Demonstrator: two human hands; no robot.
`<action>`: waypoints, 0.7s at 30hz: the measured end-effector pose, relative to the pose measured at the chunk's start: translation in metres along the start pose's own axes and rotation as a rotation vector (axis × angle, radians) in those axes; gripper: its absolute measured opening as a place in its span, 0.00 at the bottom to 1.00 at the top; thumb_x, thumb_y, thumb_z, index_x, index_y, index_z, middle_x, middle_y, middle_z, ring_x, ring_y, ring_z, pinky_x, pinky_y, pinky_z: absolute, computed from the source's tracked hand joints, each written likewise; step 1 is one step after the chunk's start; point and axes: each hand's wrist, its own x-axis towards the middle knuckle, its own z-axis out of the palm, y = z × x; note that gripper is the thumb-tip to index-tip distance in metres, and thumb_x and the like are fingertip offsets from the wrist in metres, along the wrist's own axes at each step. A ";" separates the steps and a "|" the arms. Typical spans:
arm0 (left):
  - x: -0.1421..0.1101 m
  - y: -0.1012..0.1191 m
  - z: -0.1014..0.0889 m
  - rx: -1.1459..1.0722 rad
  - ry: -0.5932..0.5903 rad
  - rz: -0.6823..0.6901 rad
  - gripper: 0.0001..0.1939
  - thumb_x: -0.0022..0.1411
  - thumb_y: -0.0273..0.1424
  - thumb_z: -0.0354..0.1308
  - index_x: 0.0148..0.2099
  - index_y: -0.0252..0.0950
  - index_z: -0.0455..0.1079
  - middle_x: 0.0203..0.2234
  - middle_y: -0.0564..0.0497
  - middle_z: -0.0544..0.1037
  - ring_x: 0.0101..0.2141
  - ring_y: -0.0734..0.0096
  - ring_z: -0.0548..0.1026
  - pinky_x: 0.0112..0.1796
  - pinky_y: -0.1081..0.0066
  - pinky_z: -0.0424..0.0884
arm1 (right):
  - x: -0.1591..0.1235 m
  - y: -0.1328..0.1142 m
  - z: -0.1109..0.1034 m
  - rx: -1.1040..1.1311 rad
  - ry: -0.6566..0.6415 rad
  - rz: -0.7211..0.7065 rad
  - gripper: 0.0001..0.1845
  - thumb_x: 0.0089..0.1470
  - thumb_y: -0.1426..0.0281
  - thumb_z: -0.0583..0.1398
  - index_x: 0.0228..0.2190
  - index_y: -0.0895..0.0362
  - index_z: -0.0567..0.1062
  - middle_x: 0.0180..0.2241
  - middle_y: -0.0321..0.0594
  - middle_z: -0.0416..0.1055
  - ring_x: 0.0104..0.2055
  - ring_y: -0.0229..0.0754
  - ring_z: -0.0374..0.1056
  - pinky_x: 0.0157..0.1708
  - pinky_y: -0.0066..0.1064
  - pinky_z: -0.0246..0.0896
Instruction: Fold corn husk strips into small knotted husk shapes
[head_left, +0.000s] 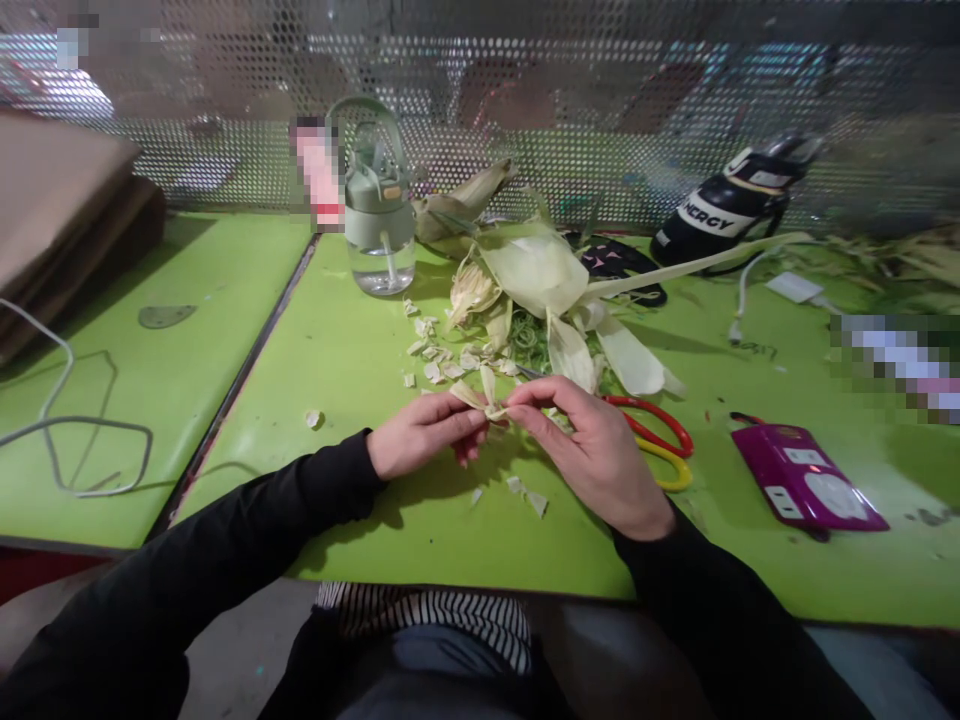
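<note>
Between my two hands is a small piece made of pale corn husk strips [488, 396], with several petal-like ends sticking up. My left hand [431, 430] pinches it from the left, thumb on top. The fingertips of my right hand [589, 440] press together at its right side. Just beyond lie cut husk scraps [442, 362] and a heap of larger corn husks [544, 275] with green shreds under them. Scissors with red and yellow handles [664, 445] rest partly hidden behind my right hand.
A clear water bottle [381, 240] stands behind the scraps. At the right are a purple power socket [810, 480], a white charger [795, 288] and a tilted black bottle [727, 205]. Brown cardboard [60, 210] and a grey cable [97, 422] lie left. A perforated metal screen [525, 110] closes the back.
</note>
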 end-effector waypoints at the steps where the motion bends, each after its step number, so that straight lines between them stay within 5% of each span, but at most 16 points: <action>1: 0.000 -0.001 0.001 -0.024 0.018 0.015 0.20 0.61 0.44 0.64 0.37 0.31 0.68 0.27 0.53 0.71 0.26 0.77 0.73 0.30 0.72 0.72 | 0.000 0.000 0.000 0.004 0.004 0.008 0.04 0.64 0.67 0.60 0.36 0.54 0.72 0.32 0.35 0.74 0.33 0.38 0.71 0.32 0.30 0.67; 8: 0.002 -0.003 0.001 -0.204 0.092 0.094 0.21 0.56 0.42 0.69 0.40 0.32 0.67 0.29 0.51 0.76 0.28 0.76 0.77 0.31 0.74 0.75 | -0.001 0.003 -0.002 0.131 0.071 -0.020 0.09 0.67 0.69 0.55 0.43 0.52 0.75 0.39 0.39 0.78 0.41 0.40 0.75 0.40 0.33 0.73; 15: 0.002 -0.002 0.002 -0.164 0.133 0.092 0.21 0.58 0.45 0.67 0.40 0.32 0.69 0.25 0.53 0.76 0.26 0.77 0.76 0.30 0.75 0.75 | -0.001 0.005 0.004 -0.226 0.116 -0.386 0.11 0.57 0.76 0.63 0.43 0.52 0.77 0.38 0.40 0.76 0.39 0.43 0.73 0.37 0.37 0.73; 21: 0.002 -0.005 0.004 -0.090 0.130 0.057 0.23 0.59 0.48 0.65 0.38 0.32 0.68 0.25 0.54 0.74 0.24 0.79 0.75 0.29 0.75 0.75 | -0.001 0.002 0.007 -0.300 0.126 -0.437 0.13 0.57 0.75 0.63 0.45 0.51 0.76 0.37 0.40 0.78 0.37 0.44 0.72 0.36 0.38 0.70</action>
